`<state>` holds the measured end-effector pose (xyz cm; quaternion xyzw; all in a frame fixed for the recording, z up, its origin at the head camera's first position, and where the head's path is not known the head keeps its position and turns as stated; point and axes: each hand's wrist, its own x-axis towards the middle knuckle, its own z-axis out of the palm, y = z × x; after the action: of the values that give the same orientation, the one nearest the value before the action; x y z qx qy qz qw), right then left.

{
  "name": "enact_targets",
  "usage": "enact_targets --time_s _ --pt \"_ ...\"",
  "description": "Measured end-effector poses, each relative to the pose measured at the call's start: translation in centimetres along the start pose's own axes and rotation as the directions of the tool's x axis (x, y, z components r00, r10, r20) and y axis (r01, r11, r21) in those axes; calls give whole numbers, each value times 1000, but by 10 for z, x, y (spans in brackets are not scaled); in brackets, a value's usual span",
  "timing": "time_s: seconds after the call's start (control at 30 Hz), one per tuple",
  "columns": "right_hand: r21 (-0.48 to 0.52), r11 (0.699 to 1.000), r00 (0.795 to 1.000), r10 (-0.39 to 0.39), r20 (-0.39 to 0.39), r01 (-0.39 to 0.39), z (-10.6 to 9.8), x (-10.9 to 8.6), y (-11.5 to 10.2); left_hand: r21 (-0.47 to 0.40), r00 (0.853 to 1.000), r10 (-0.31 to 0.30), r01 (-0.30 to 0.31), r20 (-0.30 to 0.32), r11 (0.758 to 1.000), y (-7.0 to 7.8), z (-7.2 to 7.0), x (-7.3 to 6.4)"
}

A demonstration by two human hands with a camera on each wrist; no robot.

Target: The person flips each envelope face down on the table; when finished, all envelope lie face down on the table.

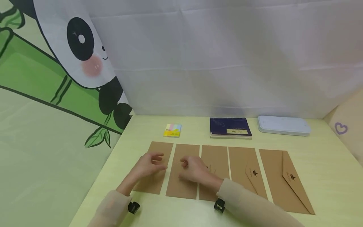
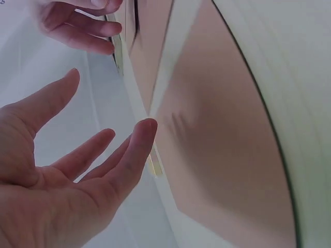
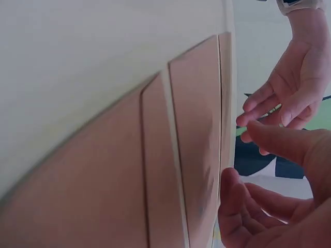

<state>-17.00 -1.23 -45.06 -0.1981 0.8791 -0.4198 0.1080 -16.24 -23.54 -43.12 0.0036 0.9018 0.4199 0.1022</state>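
Several brown paper envelopes lie side by side in a row on the table. Above the leftmost envelope (image 1: 151, 186) hovers my left hand (image 1: 148, 165), its fingers spread and holding nothing. My right hand (image 1: 195, 170) is over the second envelope (image 1: 180, 190), fingers loosely bent with nothing between them; its wrist partly covers the middle envelope (image 1: 214, 154). Further right are the fourth envelope (image 1: 238, 160) and the rightmost envelope (image 1: 272, 176), both showing a pointed flap with a small crown print. In the left wrist view, a gap separates my left hand (image 2: 77, 181) from the envelope (image 2: 222, 119).
Behind the row sit a pad of coloured sticky notes (image 1: 172, 130), a dark blue book (image 1: 229, 126) and a pale blue flat case (image 1: 283, 125). A white cloth (image 1: 212, 63) hangs at the table's back edge. A panda-and-bamboo print (image 1: 85, 69) covers the left side.
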Motion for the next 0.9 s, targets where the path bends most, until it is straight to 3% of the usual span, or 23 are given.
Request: enact_targets --time_s 0.17,0.3,0.53,0.67,0.9 --pt "-73 997 1000 16 18 -14 -16 -10 13 -82 993 48 -39 109 996 10 8 -2" --pt "-100 994 999 34 17 -32 -29 -17 23 -90 980 94 -80 176 993 16 11 -3" --pt "-105 992 998 69 9 -67 -41 -20 27 -70 977 76 -64 201 996 17 14 -3" --pt "-106 990 996 90 -2 -90 -43 -19 27 -109 973 70 -46 221 993 16 15 -2" --pt "-48 989 990 140 3 -140 -42 -17 29 -108 968 78 -53 237 993 15 16 -1"
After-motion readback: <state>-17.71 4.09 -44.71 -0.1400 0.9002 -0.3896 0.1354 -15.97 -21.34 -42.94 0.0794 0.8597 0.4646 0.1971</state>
